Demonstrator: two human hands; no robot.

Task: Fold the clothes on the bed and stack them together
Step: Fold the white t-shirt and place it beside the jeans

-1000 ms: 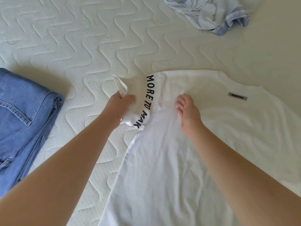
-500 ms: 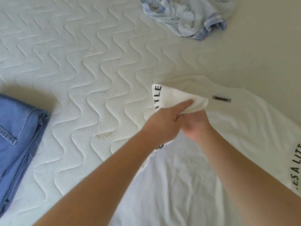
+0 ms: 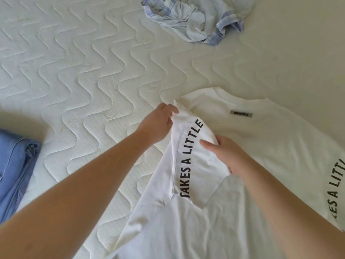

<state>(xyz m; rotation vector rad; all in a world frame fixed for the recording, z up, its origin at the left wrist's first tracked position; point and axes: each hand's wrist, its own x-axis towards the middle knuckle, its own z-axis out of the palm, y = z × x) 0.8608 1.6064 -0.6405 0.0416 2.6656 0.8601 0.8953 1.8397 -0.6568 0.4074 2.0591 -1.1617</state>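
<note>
So the count: three garments on the bed (image 3: 93, 71), two hands, one person behind the camera.

Garment one is the white t-shirt (image 3: 270, 146), spread out on the near right part of the mattress, neck pointing away from the camera. It's plain white with black block letters. The sleeve (image 3: 192, 156) on the left side is folded in over the body of the shirt and reads "TAKES A LITTLE" along its length. The same sort of lettering shows on the other sleeve at the right edge, cut off by the frame. There's one small grey label (image 3: 241, 114) just below the collar; the text on it is too small for me to read. The fabric near the bottom of the view has some soft wrinkles in it.

Left hand (image 3: 157, 122) pinches the far tip of that folded sleeve, fingers curled around the corner of the cloth. Right hand (image 3: 225, 156) grips the sleeve's right edge partway down, thumb lying on top of the fabric and the other fingers tucked under it. So both hands are closed on the sleeve, neither one free.

Garment two is the blue jeans (image 3: 15, 165), bunched at the left edge, well apart from the shirt. Garment three is a pale blue checked shirt (image 3: 196, 17), crumpled in a heap at the far side, also well apart.

The bed itself has a white quilted cover with a wavy zigzag stitch pattern.
</note>
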